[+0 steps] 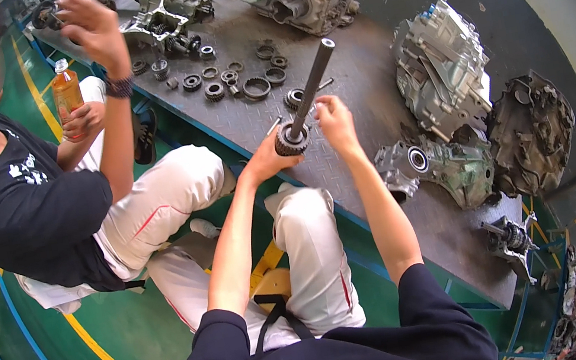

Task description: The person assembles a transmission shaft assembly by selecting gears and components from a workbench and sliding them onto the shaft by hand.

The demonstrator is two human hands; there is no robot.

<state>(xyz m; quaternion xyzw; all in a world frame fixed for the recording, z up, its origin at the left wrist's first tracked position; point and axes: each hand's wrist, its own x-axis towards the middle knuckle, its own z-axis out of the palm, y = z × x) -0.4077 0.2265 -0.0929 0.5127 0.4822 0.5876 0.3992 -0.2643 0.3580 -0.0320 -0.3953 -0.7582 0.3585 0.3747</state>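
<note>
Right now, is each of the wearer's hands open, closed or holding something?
Left hand: closed around the dark, toothed metal gear on the long, grey metal shaft.
Right hand: fingers curled beside the shaft; whether gripping anything cannot be told.

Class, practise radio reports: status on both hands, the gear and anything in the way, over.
Left hand gripping gear, rod rising tilted from it. Right hand beside rod, hold unclear. Possibly in the way: second gear on bench, just beyond rod.

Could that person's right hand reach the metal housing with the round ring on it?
Probably yes: the right hand is not wrapped round the shaft, and only benchtop seems to lie between it and the housing. Whether it pinches something small is unclear.
</note>
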